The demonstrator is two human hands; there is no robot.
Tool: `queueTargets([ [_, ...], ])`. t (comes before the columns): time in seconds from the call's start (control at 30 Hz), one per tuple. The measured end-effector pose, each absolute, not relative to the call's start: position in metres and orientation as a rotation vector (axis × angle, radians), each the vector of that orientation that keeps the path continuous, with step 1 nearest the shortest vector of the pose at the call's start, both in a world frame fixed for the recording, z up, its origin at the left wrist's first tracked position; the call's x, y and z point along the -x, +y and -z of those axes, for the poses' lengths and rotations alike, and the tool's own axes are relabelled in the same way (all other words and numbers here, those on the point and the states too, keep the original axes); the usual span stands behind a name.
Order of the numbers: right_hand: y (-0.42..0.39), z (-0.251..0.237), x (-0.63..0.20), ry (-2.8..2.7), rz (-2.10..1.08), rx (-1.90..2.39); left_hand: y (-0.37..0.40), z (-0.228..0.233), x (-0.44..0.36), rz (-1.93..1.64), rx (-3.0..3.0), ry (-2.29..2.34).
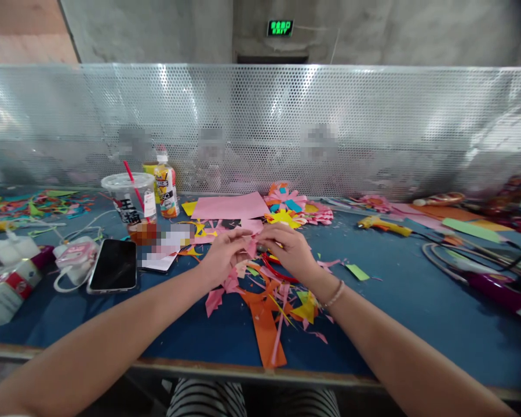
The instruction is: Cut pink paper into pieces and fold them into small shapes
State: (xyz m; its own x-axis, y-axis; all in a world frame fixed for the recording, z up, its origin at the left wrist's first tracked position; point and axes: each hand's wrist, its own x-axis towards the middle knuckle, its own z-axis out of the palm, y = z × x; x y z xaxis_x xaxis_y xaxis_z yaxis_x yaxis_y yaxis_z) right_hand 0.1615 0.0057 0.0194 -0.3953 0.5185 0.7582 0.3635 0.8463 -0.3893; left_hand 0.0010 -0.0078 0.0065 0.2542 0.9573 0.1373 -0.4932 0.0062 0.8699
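Between my two hands, over the middle of the blue table, is a small piece of pink paper [251,248]. The fingers of my left hand [225,255] pinch it from the left. My right hand [288,249] has its fingers closed at the paper's other side. Just below the right hand lie red-handled scissors [277,271], partly covered by it. Scraps of pink, yellow and orange paper are scattered beneath both hands, with a long orange strip [266,330] reaching toward the front edge. Beyond the hands are a pink sheet [232,206] and pink paper flowers [286,198].
At left stand a lidded drink cup [132,200], a bottle [167,188], a phone [113,265] and a charger [75,255]. A yellow glue gun [384,226] with a cord lies right. A purple power strip [503,292] is farther right. A perforated metal panel [260,127] closes the back.
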Motion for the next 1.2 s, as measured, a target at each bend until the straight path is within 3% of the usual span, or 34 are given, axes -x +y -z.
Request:
queueTargets([
  [0.47, 0.004, -0.016, -0.150, -1.775, -0.791, 0.734, -0.008, -0.010, 0.003, -1.334, -1.161, 0.680],
  [0.87, 0.002, -0.017, -0.148, -1.750, -0.842, 0.731, -0.007, -0.007, 0.003, -1.311, -1.178, 0.625],
  [1.2, 0.004, -0.014, -0.148, -1.861, -0.609, 0.796, -0.006, -0.002, 0.000, -1.249, -1.353, 0.764],
])
